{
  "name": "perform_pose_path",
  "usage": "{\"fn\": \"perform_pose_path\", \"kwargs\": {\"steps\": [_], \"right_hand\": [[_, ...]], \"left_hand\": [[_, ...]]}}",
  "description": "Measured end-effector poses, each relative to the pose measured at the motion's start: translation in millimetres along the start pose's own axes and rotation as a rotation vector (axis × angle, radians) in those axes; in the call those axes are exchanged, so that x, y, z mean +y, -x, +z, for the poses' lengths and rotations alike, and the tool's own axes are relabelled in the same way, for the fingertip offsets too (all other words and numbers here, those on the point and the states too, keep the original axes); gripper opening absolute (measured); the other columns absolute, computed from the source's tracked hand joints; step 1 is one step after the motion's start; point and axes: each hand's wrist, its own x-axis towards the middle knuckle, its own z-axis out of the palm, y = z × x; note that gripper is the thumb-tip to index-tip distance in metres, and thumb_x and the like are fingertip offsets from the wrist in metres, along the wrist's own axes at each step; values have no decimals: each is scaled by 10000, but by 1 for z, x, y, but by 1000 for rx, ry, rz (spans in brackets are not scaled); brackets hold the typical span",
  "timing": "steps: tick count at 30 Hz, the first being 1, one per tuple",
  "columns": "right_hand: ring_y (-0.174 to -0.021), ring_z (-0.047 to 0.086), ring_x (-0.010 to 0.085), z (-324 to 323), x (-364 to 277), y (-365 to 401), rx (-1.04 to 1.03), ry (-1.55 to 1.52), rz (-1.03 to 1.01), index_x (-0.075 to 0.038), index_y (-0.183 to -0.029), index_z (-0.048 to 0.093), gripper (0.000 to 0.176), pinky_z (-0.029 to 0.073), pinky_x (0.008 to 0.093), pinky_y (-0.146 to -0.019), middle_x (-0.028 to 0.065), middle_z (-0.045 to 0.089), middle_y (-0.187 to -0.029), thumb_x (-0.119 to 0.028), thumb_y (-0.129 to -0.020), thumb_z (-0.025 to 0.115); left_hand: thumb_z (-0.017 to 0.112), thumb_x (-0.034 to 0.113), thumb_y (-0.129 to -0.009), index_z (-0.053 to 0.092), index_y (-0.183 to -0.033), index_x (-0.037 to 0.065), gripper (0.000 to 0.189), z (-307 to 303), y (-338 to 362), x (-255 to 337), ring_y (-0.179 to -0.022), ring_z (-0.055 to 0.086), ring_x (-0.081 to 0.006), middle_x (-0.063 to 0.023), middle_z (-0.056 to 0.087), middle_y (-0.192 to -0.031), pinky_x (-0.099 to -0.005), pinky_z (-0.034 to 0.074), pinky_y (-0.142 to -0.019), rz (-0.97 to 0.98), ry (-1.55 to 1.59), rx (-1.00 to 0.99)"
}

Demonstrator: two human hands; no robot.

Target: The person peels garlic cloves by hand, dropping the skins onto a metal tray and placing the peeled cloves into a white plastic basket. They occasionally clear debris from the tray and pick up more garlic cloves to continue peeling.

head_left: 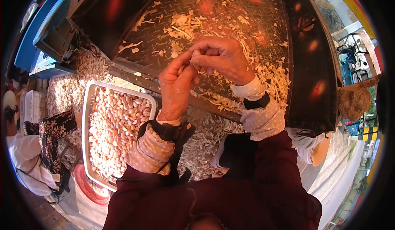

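Observation:
My left hand (177, 86) and my right hand (224, 61) meet over the dark metal truck bed (160, 49). Both are closed, with thumbs and fingertips pinched together. Between them is a small pale garlic clove (196, 56), mostly covered by the fingers. Below and to the left of my left hand stands a white plastic crate (85, 123) filled with garlic cloves (117, 127). Dry garlic skins (271, 82) lie scattered over the bed beneath and beside my right hand.
A metal ledge (135, 77) edges the bed on my side. More husks (201, 147) cover the ground by my legs. At left, a person in flowered trousers (57, 135) sits near a red basin (88, 187) and white crates (33, 106). A dark side wall (312, 65) rises at right.

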Motion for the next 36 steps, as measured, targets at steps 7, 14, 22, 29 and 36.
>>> {"fn": "perform_pose_path", "kwargs": {"steps": [7,14,22,29,36], "right_hand": [[-560,617,83,7,-7,14,50,-200,138,32,-1036,670,199,474,184,-457,75,672,-792,-125,-919,632],[-557,642,121,-3,-33,29,67,-471,71,34,-1170,596,266,481,190,-437,92,671,-792,-121,-956,568],[-635,670,116,-50,55,-61,271,22,10,28,-1105,638,236,480,199,-450,70,668,-812,-138,-949,580],[-711,708,214,-59,138,-154,289,722,-100,-75,-1086,692,225,544,370,-639,139,707,-847,-116,-874,628],[-893,661,375,-50,156,-181,114,1311,60,-148,-946,738,174,513,465,-809,140,701,-947,-137,-797,647]], "left_hand": [[573,68,-923,588,-1226,1,311,1,6,16,-593,485,-32,11,600,-789,-163,366,-531,-49,-6,-79],[594,28,-875,619,-1111,-34,245,8,29,60,-575,490,-36,-67,636,-799,-180,340,-464,-296,401,-252],[646,-31,-804,662,-877,-86,93,51,84,108,-450,543,-144,-177,638,-744,-241,409,-366,16,559,-728],[596,-59,-870,666,-913,-133,111,47,81,114,-534,612,-170,-175,648,-756,-218,461,-441,21,653,-826],[690,-32,-815,672,-815,-108,78,65,91,84,-536,616,-167,-187,648,-727,-248,473,-431,28,1296,-911]]}}
